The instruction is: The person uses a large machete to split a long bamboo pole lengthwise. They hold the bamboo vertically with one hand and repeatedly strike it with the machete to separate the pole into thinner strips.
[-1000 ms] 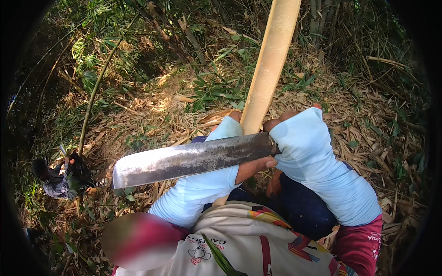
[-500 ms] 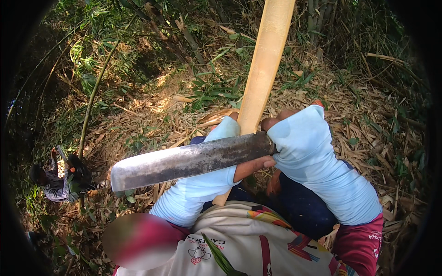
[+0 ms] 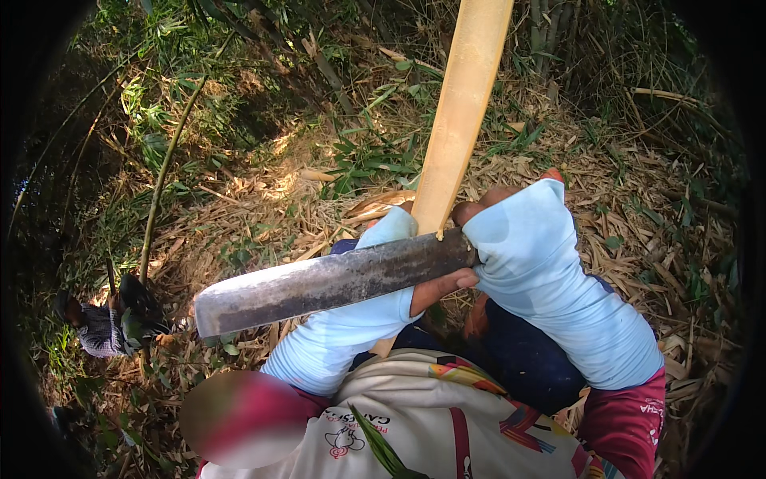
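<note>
A long pale split-bamboo strip (image 3: 455,120) runs from the top of the view down between my hands, its lower end near my lap. Under the blade, my left hand (image 3: 427,294) is wrapped round the strip, mostly hidden, with the thumb reaching toward my right hand. My right hand (image 3: 491,209) grips a machete (image 3: 335,283) by its handle, which the fingers hide. The broad, dark-stained blade lies across the strip and points left. A tiny curl of shaving (image 3: 440,235) stands at the blade's upper edge. Light blue cloth covers both hands and wrists, leaving fingers bare.
Dry bamboo leaves and chips (image 3: 630,215) litter the ground. A thin upright stem (image 3: 166,172) rises at the left. Beyond it, another person (image 3: 104,327) crouches in a checked shirt. Dense bamboo stalks (image 3: 550,36) stand at the back.
The machete blade has tipped slightly, its far end a little lower. A small curl of shaving now shows at its edge. The other person's arm has moved.
</note>
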### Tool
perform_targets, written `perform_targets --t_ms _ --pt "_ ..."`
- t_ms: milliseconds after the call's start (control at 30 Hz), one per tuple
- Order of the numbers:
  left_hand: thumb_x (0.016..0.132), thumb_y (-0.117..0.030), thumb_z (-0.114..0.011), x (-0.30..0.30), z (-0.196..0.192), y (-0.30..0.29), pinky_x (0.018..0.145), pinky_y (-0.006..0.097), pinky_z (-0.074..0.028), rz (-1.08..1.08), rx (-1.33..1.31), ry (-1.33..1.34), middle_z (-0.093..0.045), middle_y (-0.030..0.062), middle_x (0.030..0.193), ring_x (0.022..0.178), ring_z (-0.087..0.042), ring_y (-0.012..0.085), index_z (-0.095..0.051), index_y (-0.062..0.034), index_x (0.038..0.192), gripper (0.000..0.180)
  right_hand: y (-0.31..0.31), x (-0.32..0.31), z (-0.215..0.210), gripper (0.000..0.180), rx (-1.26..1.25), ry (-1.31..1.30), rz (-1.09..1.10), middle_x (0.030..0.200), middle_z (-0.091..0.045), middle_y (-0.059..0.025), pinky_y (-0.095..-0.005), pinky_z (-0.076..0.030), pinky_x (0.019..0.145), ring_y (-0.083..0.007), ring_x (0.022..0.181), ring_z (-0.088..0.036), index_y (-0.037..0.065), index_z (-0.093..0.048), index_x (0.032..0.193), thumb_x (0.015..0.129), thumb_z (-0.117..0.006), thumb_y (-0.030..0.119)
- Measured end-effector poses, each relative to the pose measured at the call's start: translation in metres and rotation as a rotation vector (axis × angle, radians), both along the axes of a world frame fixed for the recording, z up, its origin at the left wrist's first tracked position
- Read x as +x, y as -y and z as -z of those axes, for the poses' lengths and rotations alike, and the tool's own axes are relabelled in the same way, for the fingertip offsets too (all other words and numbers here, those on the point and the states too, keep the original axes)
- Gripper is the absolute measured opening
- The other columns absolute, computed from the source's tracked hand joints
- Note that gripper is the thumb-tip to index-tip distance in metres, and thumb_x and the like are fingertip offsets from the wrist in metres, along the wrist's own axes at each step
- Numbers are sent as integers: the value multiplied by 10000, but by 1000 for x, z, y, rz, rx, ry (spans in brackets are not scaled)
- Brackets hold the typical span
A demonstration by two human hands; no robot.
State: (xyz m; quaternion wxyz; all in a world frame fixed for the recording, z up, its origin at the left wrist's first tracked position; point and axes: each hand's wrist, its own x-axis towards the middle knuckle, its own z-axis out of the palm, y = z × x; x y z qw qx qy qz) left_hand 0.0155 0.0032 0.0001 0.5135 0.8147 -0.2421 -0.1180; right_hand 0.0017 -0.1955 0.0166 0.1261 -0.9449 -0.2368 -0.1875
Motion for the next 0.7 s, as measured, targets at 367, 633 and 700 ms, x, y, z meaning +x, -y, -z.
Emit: perform_targets --t_ms 367,633,700 --pt "740 -176 -869 8 7 2 978 326 -474 -78 -93 -58 -627 138 1223 1131 -595 182 -367 35 1381 842 1 12 5 103 5 -22 5 646 -611 -14 -442 -439 548 -231 616 -658 190 -665 799 720 -674 255" --pt "780 -181 -835 3 3 2 991 334 -468 -57 -196 -117 -619 137 1234 1137 -594 185 -338 28 1393 817 -1 8 2 84 -14 26 40 654 -610 -8 -460 -423 556 -233 617 -656 193 -664 798 734 -665 247" --pt "797 -168 -823 3 12 0 990 337 -471 -66 -154 -79 -618 136 1229 1135 -595 185 -342 26 1387 785 0 8 3 79 -17 38 55 660 -609 -6 -468 -413 560 -232 615 -654 195 -665 797 739 -662 249"
